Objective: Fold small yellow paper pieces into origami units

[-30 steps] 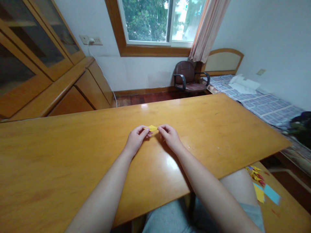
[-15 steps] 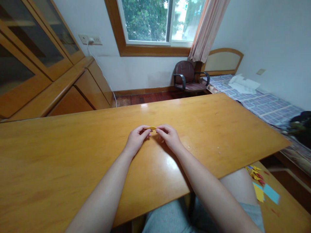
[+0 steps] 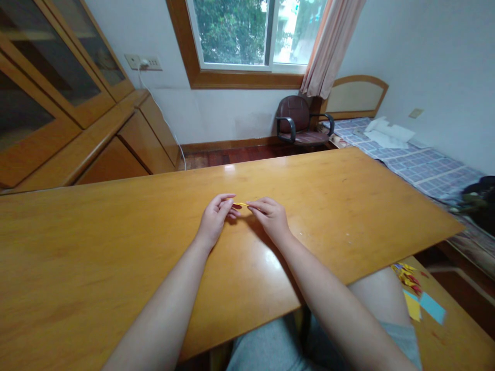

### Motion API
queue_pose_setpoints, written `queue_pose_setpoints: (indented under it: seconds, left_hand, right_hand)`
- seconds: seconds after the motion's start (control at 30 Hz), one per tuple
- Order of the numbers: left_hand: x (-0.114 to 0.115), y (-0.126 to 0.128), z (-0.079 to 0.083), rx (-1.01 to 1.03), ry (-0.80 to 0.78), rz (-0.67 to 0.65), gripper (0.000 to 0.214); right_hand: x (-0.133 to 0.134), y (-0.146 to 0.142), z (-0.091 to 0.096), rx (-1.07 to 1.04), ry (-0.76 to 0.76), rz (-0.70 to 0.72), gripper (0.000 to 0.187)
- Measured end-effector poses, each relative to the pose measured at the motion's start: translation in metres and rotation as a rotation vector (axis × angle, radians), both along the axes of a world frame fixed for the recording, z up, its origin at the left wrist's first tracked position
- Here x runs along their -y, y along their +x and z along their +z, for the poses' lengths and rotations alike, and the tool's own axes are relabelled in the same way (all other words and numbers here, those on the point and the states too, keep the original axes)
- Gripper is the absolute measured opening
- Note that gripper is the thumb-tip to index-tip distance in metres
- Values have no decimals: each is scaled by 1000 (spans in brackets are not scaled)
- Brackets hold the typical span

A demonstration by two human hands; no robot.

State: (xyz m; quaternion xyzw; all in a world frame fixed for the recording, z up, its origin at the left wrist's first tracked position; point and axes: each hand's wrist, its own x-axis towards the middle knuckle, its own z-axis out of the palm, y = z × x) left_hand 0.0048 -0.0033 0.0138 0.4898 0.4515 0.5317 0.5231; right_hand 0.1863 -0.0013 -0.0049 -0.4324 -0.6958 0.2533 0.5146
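Between my two hands, just above the wooden table (image 3: 127,242), is a small folded piece of yellow paper (image 3: 241,204) with a dark reddish patch on its near side. My right hand (image 3: 270,214) pinches its right end between thumb and fingers. At the other end, the thumb and fingers of my left hand (image 3: 215,219) close around the paper, with the forefinger stretched out over it. The paper's finer folds are too small to make out, and its left end is partly hidden by my thumb.
On a lower wooden surface at the right lie several small yellow and red folded papers (image 3: 409,278), a yellow sheet (image 3: 413,307) and a light blue sheet (image 3: 433,308). Beyond the table stand a brown armchair (image 3: 296,118) and a bed (image 3: 421,167). A cabinet (image 3: 127,162) is at the left.
The yellow paper has turned, showing a thinner edge and a reddish patch. My left fingers have shifted, the forefinger lifting and straightening. My right hand keeps its pinch.
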Motion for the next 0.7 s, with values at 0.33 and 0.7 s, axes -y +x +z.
queue_pose_setpoints:
  seconds: [0.33, 0.7]
  left_hand:
    - [-1, -1, 0, -30, 21, 54, 38]
    - [-4, 1, -8, -97, 21, 81, 38]
  right_hand:
    - [0, -1, 0, 58, -29, 44, 22]
    - [4, -1, 10, 54, -69, 13, 20]
